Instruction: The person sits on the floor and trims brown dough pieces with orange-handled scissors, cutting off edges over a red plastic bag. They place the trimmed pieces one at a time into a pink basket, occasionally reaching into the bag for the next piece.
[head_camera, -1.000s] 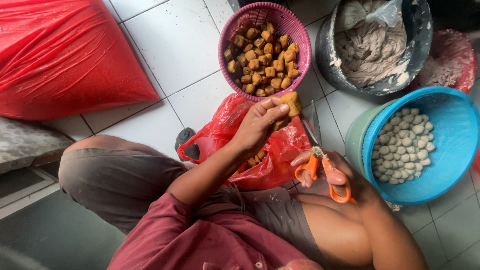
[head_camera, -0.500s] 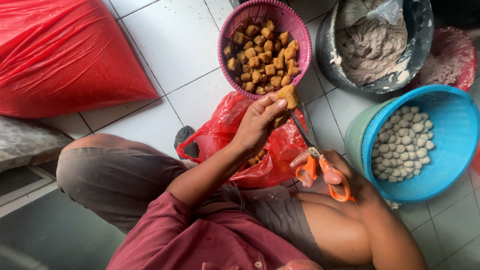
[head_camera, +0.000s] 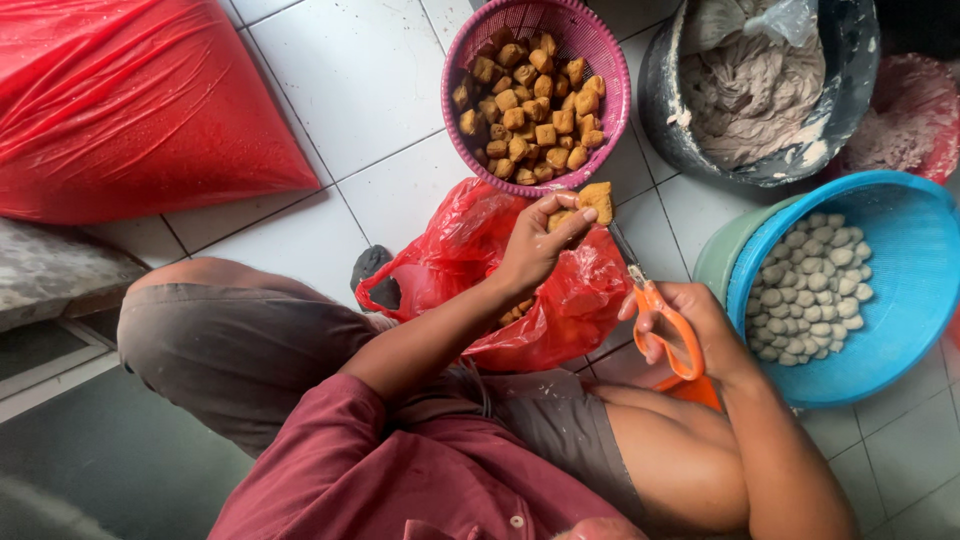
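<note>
My left hand pinches a golden-brown fried tofu cube just below the rim of a pink basket full of the same cubes. My right hand grips orange-handled scissors, their blades pointing up toward the cube. Under both hands lies an open red plastic bag with a few more cubes inside, resting on my lap.
A blue basket of pale round balls sits at the right, nested in a green basin. A dark bucket of grey paste stands at the top right. A large red plastic sack lies at the left on white tiles.
My left hand has carried the cube slightly up toward the pink basket. The scissors stay close beneath it, the blades nearer the cube.
</note>
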